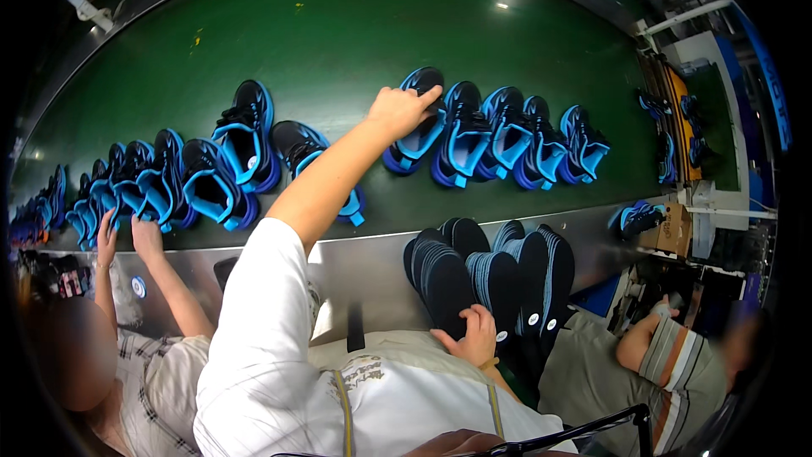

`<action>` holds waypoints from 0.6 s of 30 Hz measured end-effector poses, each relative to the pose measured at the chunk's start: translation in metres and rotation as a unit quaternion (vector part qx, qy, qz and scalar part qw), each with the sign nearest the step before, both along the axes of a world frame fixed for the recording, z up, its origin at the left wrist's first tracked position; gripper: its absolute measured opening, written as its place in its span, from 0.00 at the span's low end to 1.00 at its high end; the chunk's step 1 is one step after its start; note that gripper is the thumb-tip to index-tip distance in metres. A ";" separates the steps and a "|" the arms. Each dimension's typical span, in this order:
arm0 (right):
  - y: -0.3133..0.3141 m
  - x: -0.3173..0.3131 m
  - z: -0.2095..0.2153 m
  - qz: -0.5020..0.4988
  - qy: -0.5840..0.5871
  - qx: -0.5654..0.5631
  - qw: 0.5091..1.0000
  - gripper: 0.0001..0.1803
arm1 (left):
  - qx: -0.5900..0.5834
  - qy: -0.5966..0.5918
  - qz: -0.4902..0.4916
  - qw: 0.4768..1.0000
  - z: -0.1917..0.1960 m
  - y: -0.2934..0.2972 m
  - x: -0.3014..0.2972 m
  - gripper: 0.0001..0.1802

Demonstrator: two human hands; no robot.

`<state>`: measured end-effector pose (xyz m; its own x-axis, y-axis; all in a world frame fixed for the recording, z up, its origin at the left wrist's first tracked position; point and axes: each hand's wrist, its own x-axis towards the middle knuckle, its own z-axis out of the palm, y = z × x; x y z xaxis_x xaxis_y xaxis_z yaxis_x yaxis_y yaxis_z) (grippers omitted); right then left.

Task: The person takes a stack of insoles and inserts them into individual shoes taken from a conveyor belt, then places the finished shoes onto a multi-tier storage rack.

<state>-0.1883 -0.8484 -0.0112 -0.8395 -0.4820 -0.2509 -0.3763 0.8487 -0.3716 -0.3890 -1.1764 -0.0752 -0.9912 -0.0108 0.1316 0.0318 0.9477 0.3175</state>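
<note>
My left hand (404,110) reaches out over the green surface and grips a black-and-blue sneaker (419,134), its index finger stretched across the front part. The other fingers are partly hidden behind the hand. Low in front of my body, my right hand (475,337) is closed at the lower end of a black insole (446,288), the front one of a stack. More stacks of black insoles with blue edges (495,281) stand right beside it. Several sneakers (507,131) lie in a row to the right of my left hand.
A long green conveyor belt (355,25) with a metal edge (372,258) runs across. More sneakers (161,178) line its left part, where a co-worker's hands (145,237) touch them. Another person (668,355) sits at right. A cardboard box (674,230) stands near a sneaker (639,218).
</note>
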 end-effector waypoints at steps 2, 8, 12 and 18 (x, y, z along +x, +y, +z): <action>0.006 -0.008 0.006 0.025 0.002 -0.036 0.999 0.28 | -0.020 -0.007 -0.008 1.000 0.008 0.003 -0.015 0.16; -0.019 -0.094 0.057 0.073 0.104 -0.207 0.970 0.26 | -0.054 -0.245 -0.047 0.967 0.048 0.011 -0.006 0.18; -0.073 -0.148 0.048 0.174 0.197 -0.185 0.947 0.06 | 0.125 -0.278 -0.024 0.952 0.031 -0.006 0.003 0.24; -0.136 -0.179 -0.044 0.270 0.170 -0.014 0.948 0.07 | 0.382 -0.205 0.125 0.892 0.001 -0.005 0.038 0.27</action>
